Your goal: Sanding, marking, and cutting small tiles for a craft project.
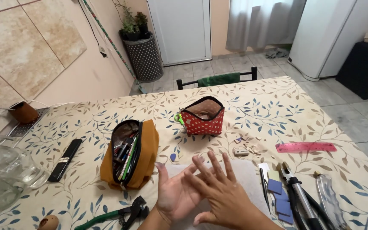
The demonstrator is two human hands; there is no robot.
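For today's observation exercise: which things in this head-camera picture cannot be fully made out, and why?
- Left hand: partly covered by the right hand laid across it.
- White cloth: mostly hidden under both hands.
- Black-handled tool: cut off by the bottom edge.
- Glass jug: cut off by the left edge.
- Red dotted pouch: contents shadowed, unreadable.

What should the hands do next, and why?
Probably part and reach for something: the right hand lies across the upturned left hand, both empty, over a white cloth. The open mustard pencil case is nearest the left hand, the pliers nearest the right.
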